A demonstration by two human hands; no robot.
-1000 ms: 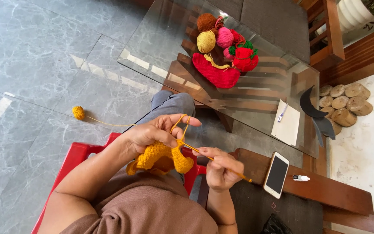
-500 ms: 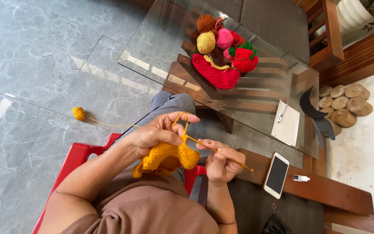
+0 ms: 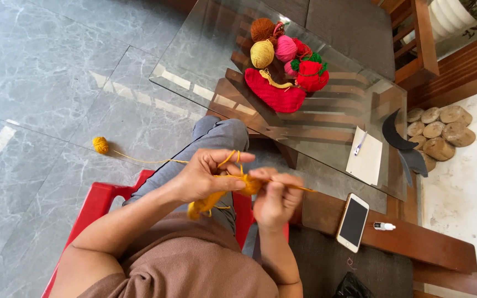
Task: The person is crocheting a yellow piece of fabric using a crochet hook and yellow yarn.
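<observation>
Close above the lap, over the red plastic chair (image 3: pixel 92 204), both forearms came in from the bottom of the view and met in front of the body. The left hand (image 3: pixel 202 176) lay palm down with its fingers curled, pinching the orange crochet piece (image 3: pixel 211 201), while a loop of orange yarn (image 3: pixel 150 161) ran up over its raised forefinger. The piece hung partly below that hand, bunched, with its upper edge touching both hands. The right hand (image 3: pixel 274 196) was clenched, knuckles up, around the crochet hook (image 3: pixel 293 186); its thumb and forefinger gripped the shaft near the work. The hook lay nearly level, its long axis running left to right, the working end buried in the stitches between the hands and the free end pointing off to the right, just past the fist.

From the left hand the yarn strand stretched leftward across the grey tiled floor to a small orange yarn ball (image 3: pixel 100 144), well apart from the chair. To the right, a phone (image 3: pixel 353 222) lay face up on a wooden bench, with a small white bottle (image 3: pixel 384 225) just beside it. Farther off stood a glass table (image 3: pixel 205 66) bearing a notepad (image 3: pixel 364 155) with a pen, a red crocheted piece (image 3: pixel 274 95) and a cluster of coloured yarn balls (image 3: pixel 282 47).
</observation>
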